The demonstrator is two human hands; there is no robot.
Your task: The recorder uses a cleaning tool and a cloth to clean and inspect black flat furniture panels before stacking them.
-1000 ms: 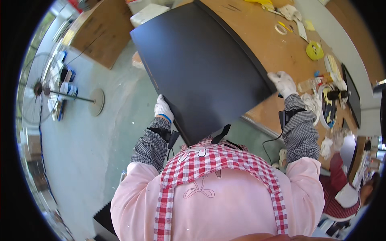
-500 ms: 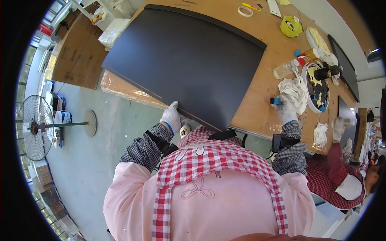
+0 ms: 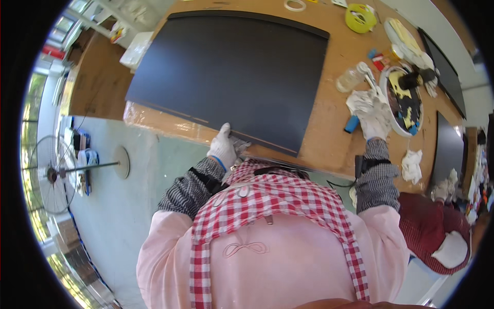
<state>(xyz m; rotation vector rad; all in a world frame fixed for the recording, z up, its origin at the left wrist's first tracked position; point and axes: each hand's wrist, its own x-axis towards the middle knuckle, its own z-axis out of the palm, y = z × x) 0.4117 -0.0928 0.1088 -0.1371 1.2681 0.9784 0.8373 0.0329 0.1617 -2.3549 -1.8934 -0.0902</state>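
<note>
A large flat black panel (image 3: pixel 231 77) with a raised strip along its far edge lies on the brown-covered table. My left hand (image 3: pixel 223 148), in a white glove, grips its near edge; the fingers underneath are partly hidden. Off to the right, my gloved right hand (image 3: pixel 376 121) is closed on a crumpled white cloth (image 3: pixel 362 101), though white glove and cloth blend together. Just left of that hand, a small blue block (image 3: pixel 352 124) rests on the table. A clear bottle (image 3: pixel 350 80) stands beyond the cloth.
A round white-rimmed tray (image 3: pixel 419 110) holds a dark bottle and yellow scraps. Farther back are a yellow-green basket (image 3: pixel 360 18) and a tape roll (image 3: pixel 295 5). Another white rag (image 3: pixel 411 166) lies near a co-worker (image 3: pixel 432 226) at right. A standing fan (image 3: pixel 51 175) is on the left floor.
The panel's near right corner has come down from a tilt onto the table. My right hand has left the blue block and moved forward onto the cloth. My left hand stays at the panel's edge.
</note>
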